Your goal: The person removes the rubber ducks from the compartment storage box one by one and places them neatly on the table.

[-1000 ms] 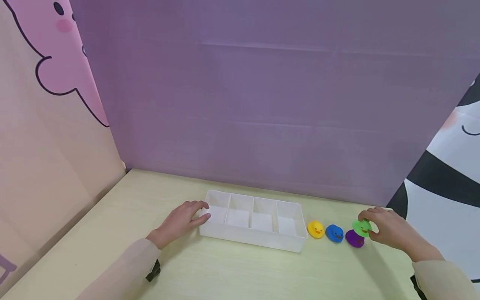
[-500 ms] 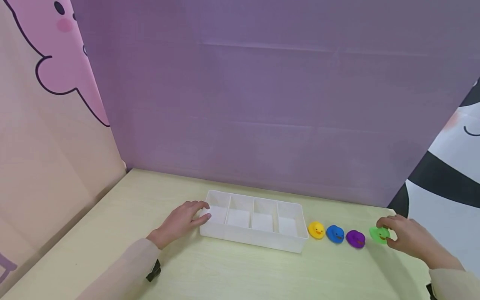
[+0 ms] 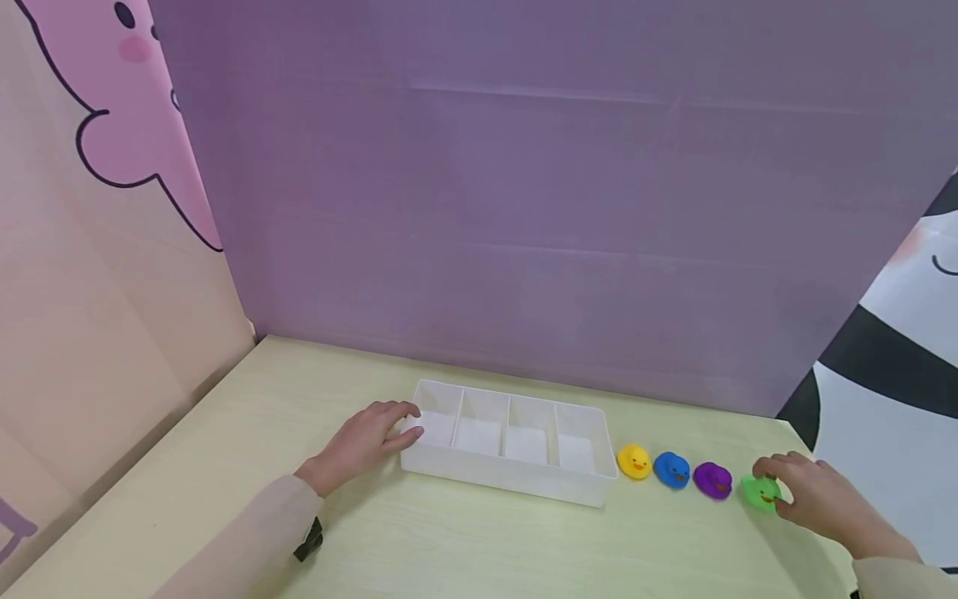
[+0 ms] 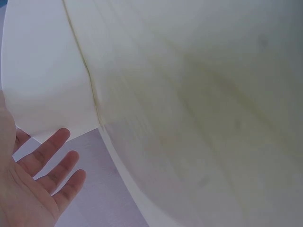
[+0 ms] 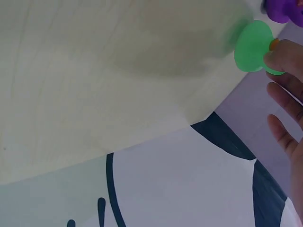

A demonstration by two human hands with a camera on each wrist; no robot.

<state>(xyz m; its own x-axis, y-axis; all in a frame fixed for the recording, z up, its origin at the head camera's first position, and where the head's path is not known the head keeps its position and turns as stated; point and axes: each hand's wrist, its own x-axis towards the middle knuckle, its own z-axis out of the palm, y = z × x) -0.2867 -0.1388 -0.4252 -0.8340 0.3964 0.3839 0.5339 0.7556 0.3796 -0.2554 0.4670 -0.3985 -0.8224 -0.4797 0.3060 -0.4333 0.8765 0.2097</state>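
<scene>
My left hand (image 3: 361, 445) rests at the left end of a white tray (image 3: 501, 474) with several compartments, its fingertips and thumb touching the rim. In the left wrist view, spread, fairly straight fingers (image 4: 49, 153) show beside a white surface. Between thumb and fingers, my right hand (image 3: 827, 503) pinches a green toy duck (image 3: 759, 494), low over the table at the right end of a row. Left of it sit a purple duck (image 3: 713, 481), a blue duck (image 3: 672, 470) and a yellow duck (image 3: 634, 461). Whether the green duck touches the table, I cannot tell.
The pale wooden table (image 3: 247, 433) spreads in front of and left of the tray. A purple backdrop (image 3: 524, 208) stands along its back edge. Printed panels flank both sides, a panda panel (image 3: 898, 383) standing close to the right hand.
My right hand has moved the green duck from above the purple duck to its right, then lowered it toward the table. The left hand and tray have stayed in place.
</scene>
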